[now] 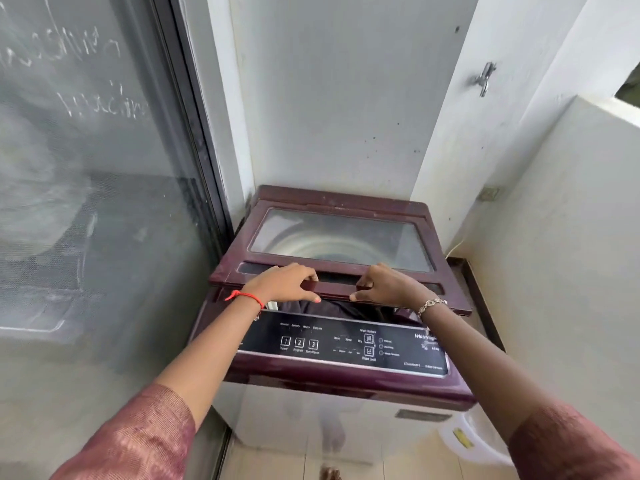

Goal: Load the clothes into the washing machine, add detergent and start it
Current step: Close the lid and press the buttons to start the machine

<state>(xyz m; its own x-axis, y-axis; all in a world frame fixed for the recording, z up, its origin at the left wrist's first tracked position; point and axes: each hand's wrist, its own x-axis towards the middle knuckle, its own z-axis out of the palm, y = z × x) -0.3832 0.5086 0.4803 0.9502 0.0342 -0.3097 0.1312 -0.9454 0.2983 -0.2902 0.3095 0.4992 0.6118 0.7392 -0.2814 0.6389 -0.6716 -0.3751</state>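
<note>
A top-loading washing machine [298, 420] with a maroon top stands in a narrow corner. Its lid [433, 220] has a glass window showing the steel drum, and its front edge is lifted a little off the machine. My left hand [287, 284] and my right hand [384, 285] both grip that front edge, fingers on top and thumbs beneath. Dark cloth [332, 308] shows in the gap under the lid. The black control panel [343, 344] with buttons marked 1, 2, 3 lies just in front of my wrists. No detergent is in view.
A dark glass sliding door [104, 185] closes off the left side. White walls stand behind and to the right, with a tap [485, 79] high on the right wall. A white plastic container [478, 441] sits on the tiled floor at the machine's right.
</note>
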